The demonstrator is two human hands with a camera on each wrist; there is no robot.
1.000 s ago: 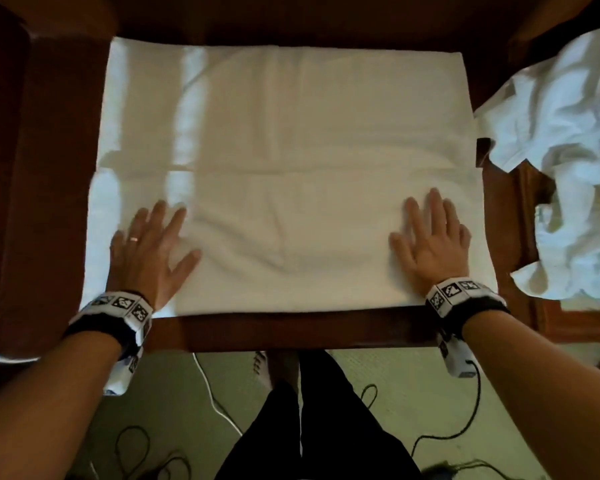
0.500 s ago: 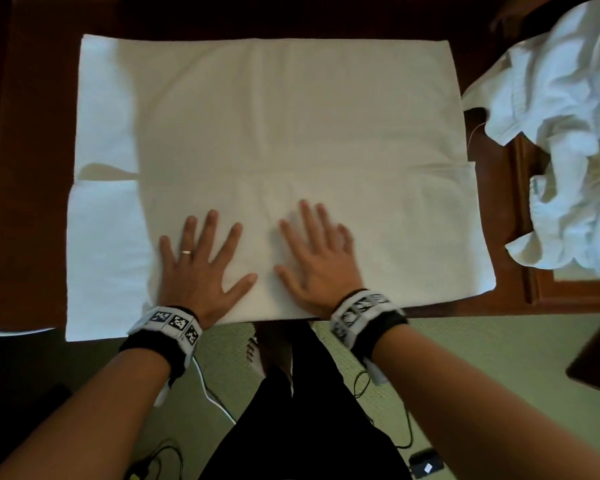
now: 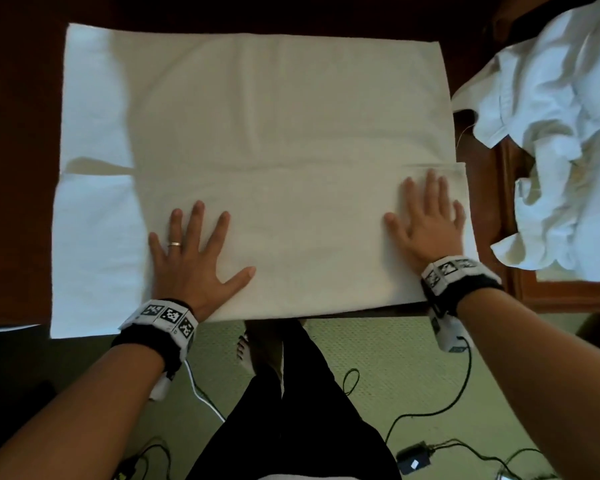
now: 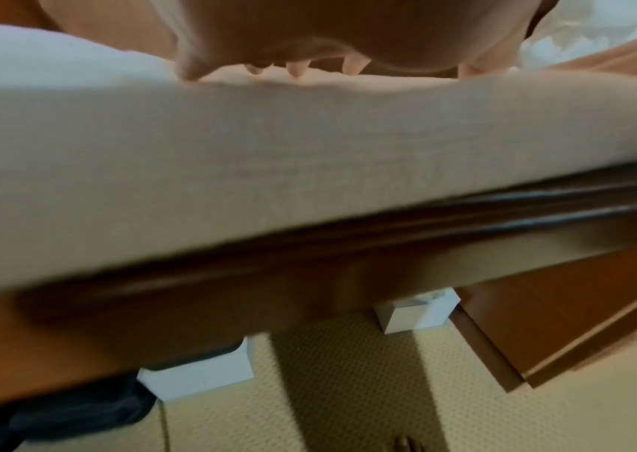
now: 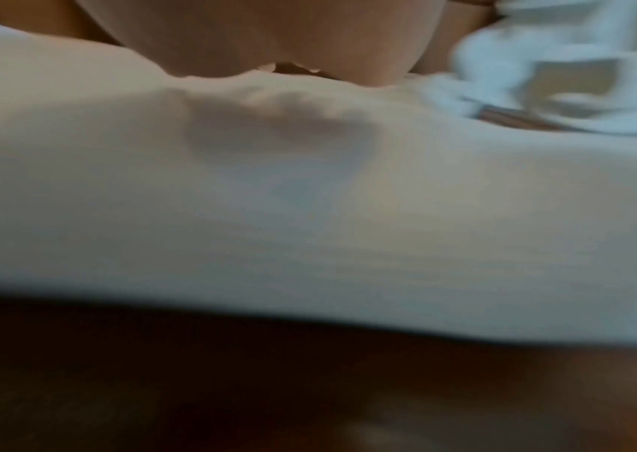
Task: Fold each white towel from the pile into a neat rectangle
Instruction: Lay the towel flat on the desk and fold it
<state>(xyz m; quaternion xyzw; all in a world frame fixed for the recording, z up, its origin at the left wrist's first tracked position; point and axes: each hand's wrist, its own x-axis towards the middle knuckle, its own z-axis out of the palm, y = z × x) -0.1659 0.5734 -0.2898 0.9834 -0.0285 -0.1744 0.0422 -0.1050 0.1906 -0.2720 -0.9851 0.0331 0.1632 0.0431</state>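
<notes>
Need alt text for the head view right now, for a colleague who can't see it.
Both hands press flat on a partly folded white towel spread across a dark wooden table: left hand near the middle, right hand at its right edge. A crumpled towel pile lies to the right.

The flat rectangular cloth towel (image 3: 274,133) is plain white with no pattern, cream in the shade and bluish white at its left side. The crumpled pile of cloth towels (image 3: 555,133) is white too. The wooden table (image 3: 14,168) is dark reddish brown. The wrist bands (image 3: 163,317) carry black-and-white square markers. The carpet floor (image 3: 395,375) is pale green with small dots.
</notes>
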